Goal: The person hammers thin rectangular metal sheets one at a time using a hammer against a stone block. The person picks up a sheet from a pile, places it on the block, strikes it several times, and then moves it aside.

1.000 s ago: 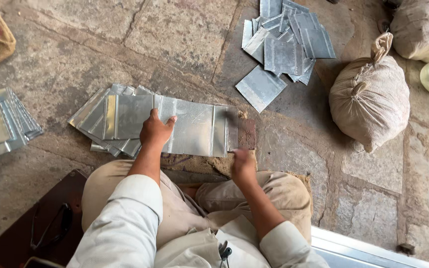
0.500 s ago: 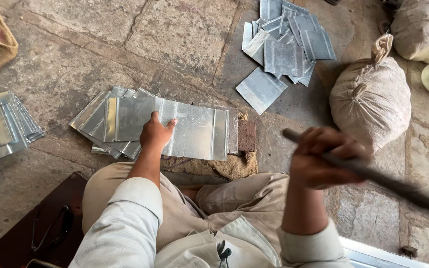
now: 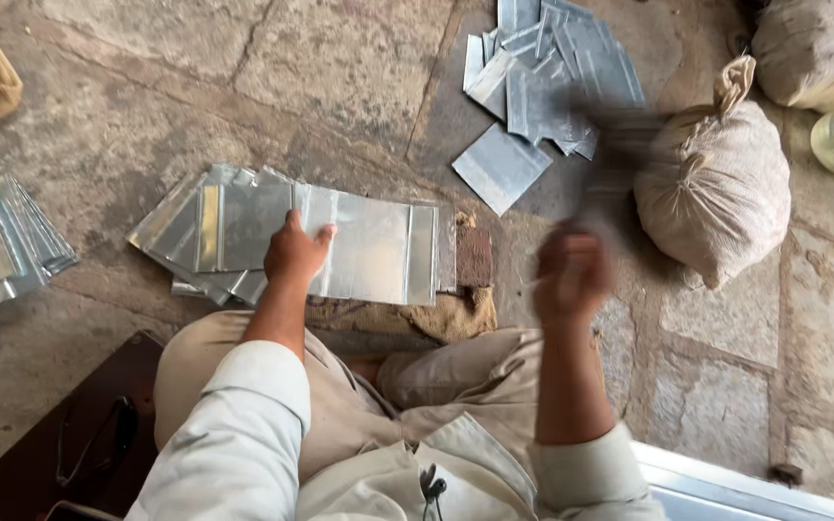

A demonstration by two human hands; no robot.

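Your left hand point(image 3: 293, 253) lay flat on the shiny metal sheet point(image 3: 369, 249), fingers spread and pressing it down, not wrapped around anything. That hand had not moved from a moment before. The sheet sat on top of a messy stack of metal sheets point(image 3: 200, 232) on the stone floor point(image 3: 147, 87), right in front of your knees, with its right end over a small brick block point(image 3: 475, 256) and a scrap of brown sacking point(image 3: 456, 314).

Your right hand point(image 3: 571, 275) was the thing that had changed. A second before, it rested low by the sheet's right end. Then it came up holding a long dark bar point(image 3: 620, 154). Now it was a blur, closed in a fist around that bar, and the bar was only a dark smear pointing up and to the right. So you were swinging it fast. I judged you were hitting the edge of the sheet.

Another pile of metal pieces point(image 3: 552, 87) lay farther off, near a tied cloth sack point(image 3: 711, 183). More sheets point(image 3: 2, 241) lay on your left.
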